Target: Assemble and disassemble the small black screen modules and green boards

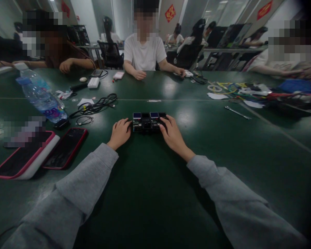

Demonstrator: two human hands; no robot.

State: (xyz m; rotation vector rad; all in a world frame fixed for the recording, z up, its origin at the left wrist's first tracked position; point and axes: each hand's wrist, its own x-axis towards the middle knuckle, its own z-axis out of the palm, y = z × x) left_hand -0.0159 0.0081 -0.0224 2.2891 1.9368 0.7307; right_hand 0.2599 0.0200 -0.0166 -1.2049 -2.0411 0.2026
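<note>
A small black electronic device (146, 123) with two little square screens and bare circuit boards sits on the green table in front of me. At its right end is my right hand (171, 133), thumb along the near side and fingers over the top edge, gripping it. My left hand (120, 132) rests on the table by the device's left end, fingers stretched forward and slightly bent. Its fingertips reach the device's edge; whether they press on it I cannot tell. The undersides of both hands are hidden.
To the left lie phones in red cases (66, 148), two water bottles (43, 97) and black cables (98, 104). A wrench (237, 112) and a heap of coloured wires (238, 88) are on the right. A person in a white shirt (145, 52) sits opposite, others at both sides.
</note>
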